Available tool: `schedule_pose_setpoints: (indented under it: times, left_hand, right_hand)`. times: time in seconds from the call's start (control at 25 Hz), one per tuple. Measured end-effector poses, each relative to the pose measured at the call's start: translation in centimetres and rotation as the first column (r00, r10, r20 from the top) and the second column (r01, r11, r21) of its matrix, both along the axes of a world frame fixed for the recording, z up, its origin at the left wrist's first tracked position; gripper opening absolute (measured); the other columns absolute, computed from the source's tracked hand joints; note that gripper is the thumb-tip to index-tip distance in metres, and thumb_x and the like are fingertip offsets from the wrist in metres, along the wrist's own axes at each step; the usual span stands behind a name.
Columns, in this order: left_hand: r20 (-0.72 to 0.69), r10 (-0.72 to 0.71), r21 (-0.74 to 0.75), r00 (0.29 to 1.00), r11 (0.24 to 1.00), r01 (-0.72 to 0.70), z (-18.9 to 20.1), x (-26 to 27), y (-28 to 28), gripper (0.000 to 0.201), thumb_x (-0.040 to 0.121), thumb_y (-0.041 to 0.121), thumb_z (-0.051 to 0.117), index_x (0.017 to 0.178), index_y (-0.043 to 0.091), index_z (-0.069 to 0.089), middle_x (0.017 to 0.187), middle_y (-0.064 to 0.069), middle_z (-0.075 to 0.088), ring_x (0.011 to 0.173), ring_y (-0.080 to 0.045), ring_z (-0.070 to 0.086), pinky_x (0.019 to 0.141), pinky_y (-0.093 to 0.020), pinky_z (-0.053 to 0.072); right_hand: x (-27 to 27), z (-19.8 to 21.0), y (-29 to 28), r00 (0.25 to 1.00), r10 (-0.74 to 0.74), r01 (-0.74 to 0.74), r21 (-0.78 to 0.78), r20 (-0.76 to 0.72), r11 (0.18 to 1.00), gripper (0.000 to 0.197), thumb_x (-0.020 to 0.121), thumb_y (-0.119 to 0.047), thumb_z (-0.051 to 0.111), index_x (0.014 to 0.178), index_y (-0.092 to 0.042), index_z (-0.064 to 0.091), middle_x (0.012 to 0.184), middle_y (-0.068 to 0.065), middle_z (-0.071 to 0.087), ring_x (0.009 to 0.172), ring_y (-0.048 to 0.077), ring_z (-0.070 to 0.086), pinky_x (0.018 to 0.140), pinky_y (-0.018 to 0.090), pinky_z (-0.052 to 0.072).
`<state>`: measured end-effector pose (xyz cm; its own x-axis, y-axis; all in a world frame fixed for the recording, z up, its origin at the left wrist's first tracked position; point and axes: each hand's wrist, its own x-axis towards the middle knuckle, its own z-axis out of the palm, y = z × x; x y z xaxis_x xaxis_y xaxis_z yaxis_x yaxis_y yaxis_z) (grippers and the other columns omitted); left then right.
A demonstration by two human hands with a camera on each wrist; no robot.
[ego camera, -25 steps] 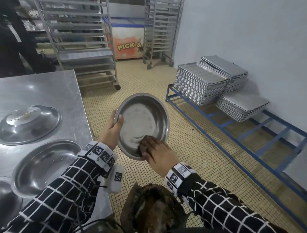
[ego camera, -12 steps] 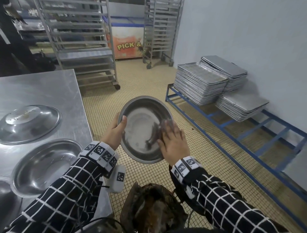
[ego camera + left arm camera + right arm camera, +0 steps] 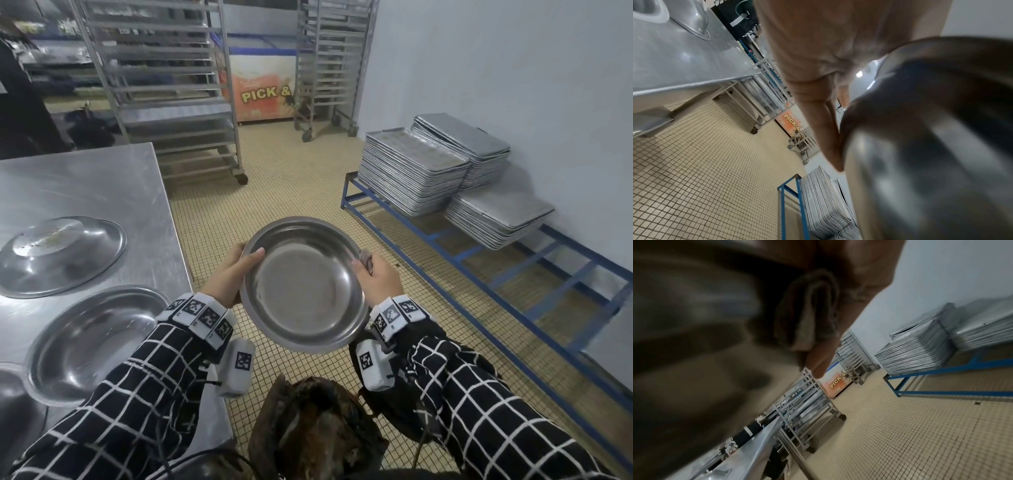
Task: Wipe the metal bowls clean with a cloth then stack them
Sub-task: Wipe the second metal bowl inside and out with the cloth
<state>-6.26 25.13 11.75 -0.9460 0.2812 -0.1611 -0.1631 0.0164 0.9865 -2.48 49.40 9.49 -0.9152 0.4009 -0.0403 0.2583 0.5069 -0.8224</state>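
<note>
While you stand beside the steel table (image 3: 85,185), your left hand (image 3: 227,277) grips the metal bowl (image 3: 301,287) by its left rim, held over the tiled floor. Your right hand (image 3: 378,281) clasps the right rim, pressing the cloth (image 3: 809,318) against the bowl's underside.

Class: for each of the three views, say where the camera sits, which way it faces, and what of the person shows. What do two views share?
Head: looks down at the bowl, left hand, right hand and sleeves.
Left wrist: under the left hand, facing along the fingers, bowl underside beside them.
Right wrist: under the right hand, which presses the cloth to the bowl.
Shared: both wrist views show the stacked trays.
</note>
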Motion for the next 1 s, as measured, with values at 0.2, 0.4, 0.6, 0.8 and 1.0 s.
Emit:
schedule_pose_setpoints:
  times: [0.2, 0.4, 0.6, 0.8, 1.0]
  left_hand:
    - [-0.189, 0.066, 0.007, 0.98, 0.998, -0.066, -1.5, 1.4, 0.9, 0.069, 0.084, 0.02, 0.064, 0.138, 0.033, 0.022, 0.115, -0.001, 0.058, 0.093, -0.02, 0.067, 0.077, -0.033, 0.057]
    - [-0.094, 0.248, -0.026, 0.964, 0.967, -0.252, -2.0, 2.4, 2.4, 0.048, 0.091, 0.029, 0.056, 0.134, 0.012, 0.044, 0.114, -0.003, 0.06, 0.109, -0.022, 0.058, 0.097, -0.037, 0.048]
    - [-0.098, 0.398, -0.028, 0.912, 0.915, -0.403, -0.7, 1.7, 0.7, 0.053, 0.099, 0.039, 0.038, 0.146, 0.016, 0.032, 0.136, -0.005, 0.049, 0.121, -0.023, 0.047, 0.099, -0.031, 0.031]
    - [-0.157, 0.241, -0.092, 0.958, 0.962, -0.257, -0.5, 2.2, 1.3, 0.051, 0.1, 0.04, 0.029, 0.143, 0.014, 0.034, 0.123, 0.004, 0.05, 0.12, -0.017, 0.045, 0.096, -0.019, 0.031]
    - [-0.212, 0.188, -0.035, 0.959, 0.979, -0.2, 1.0, 1.2, 1.5, 0.04, 0.1, 0.039, 0.035, 0.129, 0.015, 0.048, 0.101, 0.01, 0.06, 0.096, -0.006, 0.057, 0.088, -0.011, 0.042]
  right_hand:
    - [-0.1, -0.2, -2.3, 0.958, -0.279, 0.256, -0.226, -0.074, 0.94, 0.014, 0.098, -0.02, 0.048, 0.102, -0.007, 0.05, 0.082, -0.003, 0.055, 0.071, 0.011, 0.058, 0.052, 0.017, 0.04]
    - [0.5, 0.5, -4.2, 0.982, -0.177, 0.149, -0.3, -0.07, 0.942, 0.021, 0.101, -0.028, 0.039, 0.104, -0.01, 0.05, 0.086, -0.001, 0.058, 0.072, 0.008, 0.057, 0.055, 0.018, 0.041]
    - [1.6, -0.9, -4.0, 0.999, -0.052, 0.051, -0.042, -0.008, 0.998, 0.026, 0.1, -0.029, 0.041, 0.106, -0.01, 0.058, 0.107, 0.004, 0.057, 0.098, 0.017, 0.06, 0.08, 0.026, 0.051]
    - [2.3, 0.2, -8.4, 0.964, 0.245, -0.239, 0.065, -0.106, 0.969, 0.036, 0.098, -0.03, 0.045, 0.132, -0.017, 0.049, 0.127, -0.001, 0.048, 0.11, 0.011, 0.053, 0.094, 0.028, 0.049]
    - [4.4, -1.3, -11.2, 0.76, 0.642, -0.568, 0.374, -0.105, 0.733, 0.05, 0.101, -0.045, 0.025, 0.149, -0.029, 0.023, 0.151, -0.006, 0.034, 0.139, 0.009, 0.026, 0.113, 0.027, 0.023]
